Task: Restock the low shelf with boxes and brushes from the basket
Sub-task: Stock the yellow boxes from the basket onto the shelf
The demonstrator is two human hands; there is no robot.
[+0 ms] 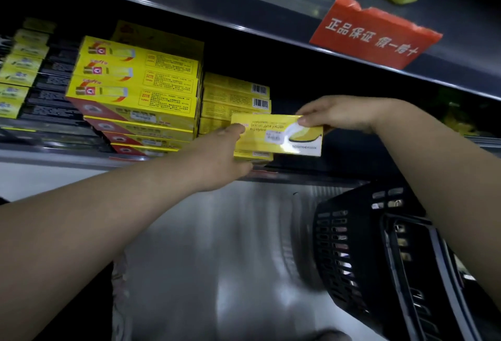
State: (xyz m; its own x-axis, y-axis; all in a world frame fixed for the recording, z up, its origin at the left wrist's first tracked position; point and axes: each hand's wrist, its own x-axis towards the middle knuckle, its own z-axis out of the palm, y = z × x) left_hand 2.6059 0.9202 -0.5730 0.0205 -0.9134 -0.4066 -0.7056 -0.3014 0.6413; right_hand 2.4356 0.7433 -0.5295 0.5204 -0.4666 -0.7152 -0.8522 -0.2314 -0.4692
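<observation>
A flat yellow box (279,134) with printed text and a shoe picture hangs in front of the low shelf (81,155). My right hand (339,115) pinches its upper right corner. My left hand (219,156) grips its left end, fingers curled underneath. Directly behind it a stack of similar yellow boxes (235,96) stands on the shelf, barcodes showing. The black plastic basket (360,254) sits low on the right, under my right forearm; its contents are hidden.
Left of that stack stand taller piles of yellow and red boxes (135,91), then yellow and black packs (21,75) at the far left. The upper shelf edge carries a red sign (374,31). Shiny floor (217,245) lies below the shelf.
</observation>
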